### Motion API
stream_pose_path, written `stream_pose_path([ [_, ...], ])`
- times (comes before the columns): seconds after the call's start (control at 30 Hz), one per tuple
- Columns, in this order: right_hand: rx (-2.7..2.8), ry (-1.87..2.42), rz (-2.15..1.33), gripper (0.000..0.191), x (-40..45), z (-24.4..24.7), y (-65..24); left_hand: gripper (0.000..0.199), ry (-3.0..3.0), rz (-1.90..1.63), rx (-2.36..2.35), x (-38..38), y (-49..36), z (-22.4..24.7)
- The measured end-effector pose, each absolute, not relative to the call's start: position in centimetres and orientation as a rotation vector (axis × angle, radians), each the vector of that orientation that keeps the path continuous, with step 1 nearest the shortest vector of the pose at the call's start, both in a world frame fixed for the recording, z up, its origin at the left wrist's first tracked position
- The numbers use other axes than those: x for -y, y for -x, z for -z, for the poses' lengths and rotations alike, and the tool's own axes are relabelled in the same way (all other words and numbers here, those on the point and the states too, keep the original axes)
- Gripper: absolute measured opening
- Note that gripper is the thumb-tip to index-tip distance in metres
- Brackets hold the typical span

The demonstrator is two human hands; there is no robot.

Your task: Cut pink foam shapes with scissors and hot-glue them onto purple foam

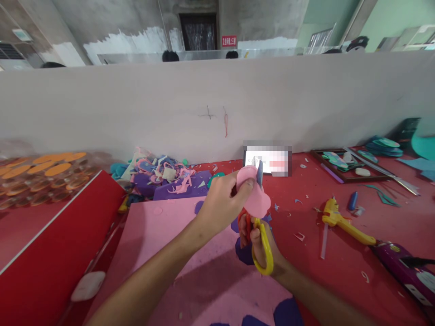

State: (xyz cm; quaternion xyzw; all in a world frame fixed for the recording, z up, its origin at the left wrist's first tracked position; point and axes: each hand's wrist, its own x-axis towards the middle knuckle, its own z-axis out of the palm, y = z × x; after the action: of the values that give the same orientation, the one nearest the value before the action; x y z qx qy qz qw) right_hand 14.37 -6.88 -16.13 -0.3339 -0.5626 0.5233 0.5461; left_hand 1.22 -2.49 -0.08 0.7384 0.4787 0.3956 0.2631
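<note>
Pinched in my left hand (pixel 222 199) is a pink foam piece (pixel 258 203) with rounded lobes, raised above the work surface. My right hand (pixel 261 246) has its fingers through the handles of a pair of scissors (pixel 268 253), one handle yellow and one red. The blades point upward at the foam piece, and their tips show past its upper right edge; part of them is hidden by the foam. Below both hands lies a large pink foam sheet (pixel 149 253), with dark purple foam pieces (pixel 245 251) on it.
A yellow glue gun (pixel 346 224) lies at right beside a purple device (pixel 401 267). Foam scraps (pixel 166 172) are heaped at the back left. A lit phone screen (pixel 265 158) stands by the partition (pixel 136 104). A framed tray (pixel 356 176) and stacked orange discs (pixel 57 170) flank the table.
</note>
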Motion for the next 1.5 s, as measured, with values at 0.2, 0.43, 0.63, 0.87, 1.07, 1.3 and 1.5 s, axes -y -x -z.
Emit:
stream_pose_path([
  [0.2, 1.290, 0.762, -1.269, 0.062, 6.9, 15.2, -14.3, 0.032, -1.985, -1.088, -1.300, 2.3, -1.1, 0.1],
  [0.43, 1.338, 0.791, -1.231, 0.066, 6.8, 15.0, -14.3, 0.039, -1.952, -1.182, -1.282, 2.1, -0.9, 0.0],
  [0.63, 1.361, 0.811, -1.224, 0.066, 6.7, 14.7, -14.4, 0.039, -1.933, -1.217, -1.329, 2.0, -0.6, -0.4],
  [0.87, 1.348, 0.815, -1.201, 0.066, 6.7, 14.7, -14.3, 0.037, -1.968, -1.256, -1.375, 1.9, -0.4, -0.6],
  [1.07, 1.354, 0.798, -1.223, 0.064, 6.6, 15.0, -14.4, 0.036, -1.976, -1.273, -1.396, 1.9, -0.2, -0.8],
  [1.3, 1.373, 0.819, -1.237, 0.065, 6.7, 15.6, -14.6, 0.035, -1.964, -1.323, -1.409, 1.7, 0.0, -1.2],
  [1.5, 1.374, 0.819, -1.237, 0.063, 6.8, 15.7, -14.5, 0.026, -1.971, -1.363, -1.431, 1.5, 0.5, -1.6],
])
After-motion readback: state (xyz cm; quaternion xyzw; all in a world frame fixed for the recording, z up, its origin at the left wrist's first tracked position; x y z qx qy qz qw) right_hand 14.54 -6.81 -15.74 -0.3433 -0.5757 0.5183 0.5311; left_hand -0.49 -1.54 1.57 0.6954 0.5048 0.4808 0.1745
